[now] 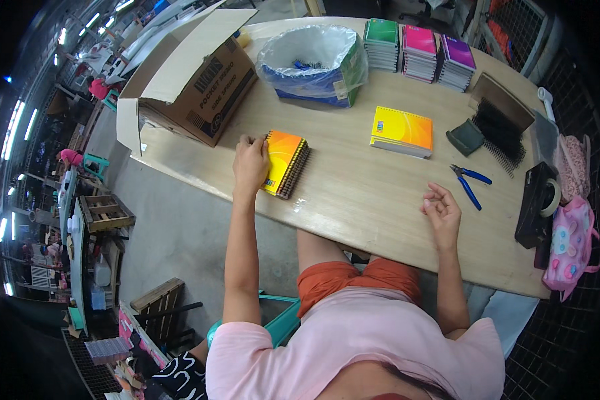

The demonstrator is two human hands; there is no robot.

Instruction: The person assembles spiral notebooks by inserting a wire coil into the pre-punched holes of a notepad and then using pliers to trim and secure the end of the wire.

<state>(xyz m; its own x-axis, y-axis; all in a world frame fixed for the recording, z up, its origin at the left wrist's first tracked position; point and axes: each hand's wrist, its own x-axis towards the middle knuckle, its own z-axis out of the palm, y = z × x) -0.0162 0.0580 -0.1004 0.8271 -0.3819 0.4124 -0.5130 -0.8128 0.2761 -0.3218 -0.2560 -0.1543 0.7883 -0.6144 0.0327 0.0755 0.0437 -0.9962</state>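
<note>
My left hand (250,163) rests on the left edge of an orange spiral notebook (285,162) that lies on the wooden table (360,193), its black wire binding on the right side. My right hand (441,210) hovers palm up over the table with the fingers loosely curled and nothing in it. Blue-handled pliers (470,183) lie just beyond my right hand. A short stack of yellow-orange notebooks (402,131) sits in the middle of the table.
An open cardboard box (193,80) stands at the far left. A blue bin lined with clear plastic (313,63) sits behind the notebook. Stacks of green, pink and purple notebooks (420,50) stand at the back. Black wire spirals (500,130), a tape dispenser (537,203) and a pink bag (570,243) are at the right.
</note>
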